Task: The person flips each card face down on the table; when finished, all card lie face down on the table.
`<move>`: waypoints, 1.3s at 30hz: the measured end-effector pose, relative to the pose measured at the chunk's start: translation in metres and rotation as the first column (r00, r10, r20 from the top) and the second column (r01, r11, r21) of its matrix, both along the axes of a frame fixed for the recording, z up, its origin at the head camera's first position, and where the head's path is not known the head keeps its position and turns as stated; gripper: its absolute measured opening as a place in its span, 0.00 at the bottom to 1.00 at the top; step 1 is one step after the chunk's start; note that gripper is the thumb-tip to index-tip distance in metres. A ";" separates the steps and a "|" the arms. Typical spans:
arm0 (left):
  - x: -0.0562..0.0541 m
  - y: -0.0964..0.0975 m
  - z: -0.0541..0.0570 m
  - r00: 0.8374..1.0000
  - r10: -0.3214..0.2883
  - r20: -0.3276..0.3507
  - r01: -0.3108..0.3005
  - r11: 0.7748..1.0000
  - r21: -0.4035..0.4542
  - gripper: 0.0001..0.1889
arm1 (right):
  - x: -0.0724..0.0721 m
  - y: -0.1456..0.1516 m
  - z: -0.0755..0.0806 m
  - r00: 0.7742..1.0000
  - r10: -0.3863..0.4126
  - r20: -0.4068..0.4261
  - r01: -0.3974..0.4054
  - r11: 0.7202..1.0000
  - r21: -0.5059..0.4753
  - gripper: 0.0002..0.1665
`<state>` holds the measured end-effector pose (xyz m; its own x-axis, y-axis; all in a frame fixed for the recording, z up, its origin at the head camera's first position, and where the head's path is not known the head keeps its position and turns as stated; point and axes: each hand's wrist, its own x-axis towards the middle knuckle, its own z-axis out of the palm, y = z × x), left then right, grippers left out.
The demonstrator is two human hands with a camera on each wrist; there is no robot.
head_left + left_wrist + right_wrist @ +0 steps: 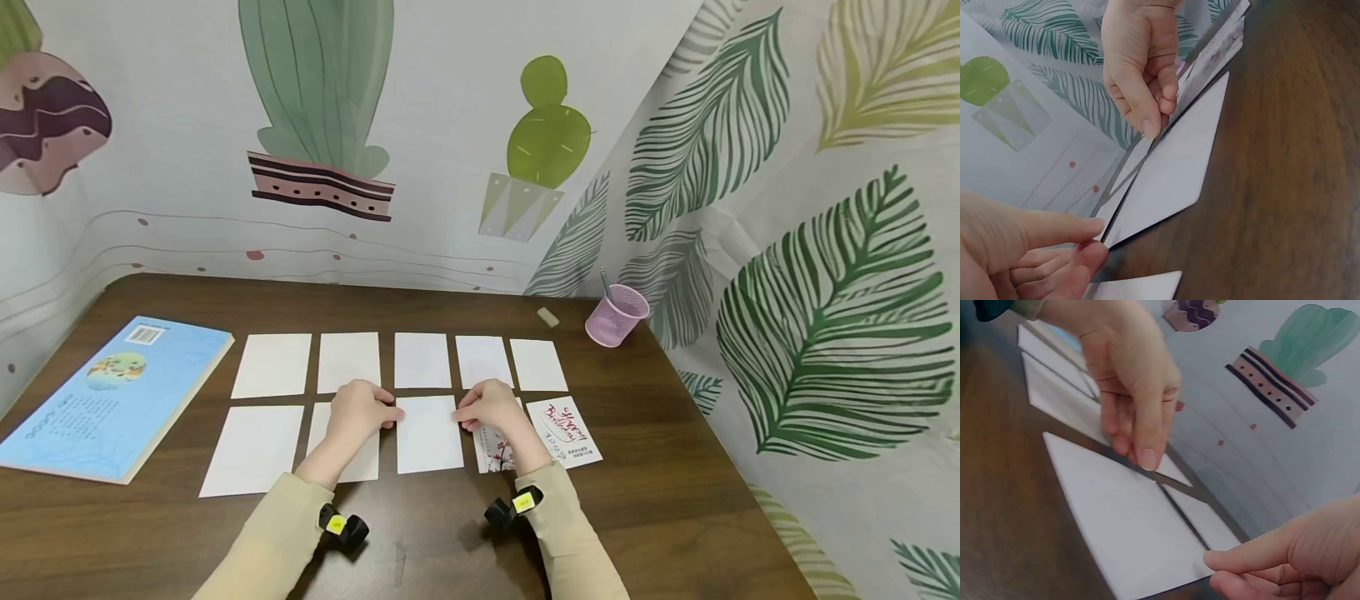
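Observation:
A blank white card (430, 435) lies in the middle of the front row, with a hand at each of its upper corners. My left hand (362, 410) pinches the left corner between thumb and fingertip. At the right corner, my right hand (491, 407) pinches with thumb and index finger, as the right wrist view shows. Under the right wrist is a card with red blossoms (497, 450), partly covered. A card with red "Happy Birthday" lettering (564, 432) lies to its right. The left forearm partly hides another white card (363, 460).
A back row of white cards (422, 361) lies beyond the hands, and a larger white card (252, 450) at front left. Farther left is a blue book (120, 392). An eraser (547, 317) and a pink mesh pen cup (617, 316) stand at back right, near the patterned wall cloth.

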<state>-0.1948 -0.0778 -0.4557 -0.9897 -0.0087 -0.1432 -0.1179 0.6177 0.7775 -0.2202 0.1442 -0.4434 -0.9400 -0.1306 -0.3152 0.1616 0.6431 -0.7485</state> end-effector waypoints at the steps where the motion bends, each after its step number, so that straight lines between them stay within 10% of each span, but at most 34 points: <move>1: 0.000 0.000 0.000 1.000 -0.001 -0.009 0.001 1.000 0.014 0.13 | 0.000 0.002 0.002 1.000 -0.006 -0.007 0.005 1.000 -0.009 0.09; 11: -0.001 0.023 0.002 0.990 -0.129 -0.057 0.139 0.960 0.243 0.14 | -0.009 0.045 0.008 0.987 -0.135 -0.092 0.126 0.988 -0.093 0.11; 26: 0.015 0.077 0.008 0.977 -0.189 0.096 0.111 0.843 0.527 0.22 | 0.002 0.087 0.015 0.973 -0.211 -0.090 0.211 0.977 -0.009 0.15; 39: 0.020 0.090 0.011 0.956 -0.259 0.140 0.153 0.844 0.514 0.24 | 0.012 0.092 0.014 0.974 -0.223 0.022 0.222 0.974 0.044 0.14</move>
<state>-0.1751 0.0118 -0.4449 -0.9112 0.3161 -0.2641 -0.2134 0.1861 0.9591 -0.2086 0.2362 -0.4292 -0.9352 0.0949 -0.3413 0.3240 0.6188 -0.7157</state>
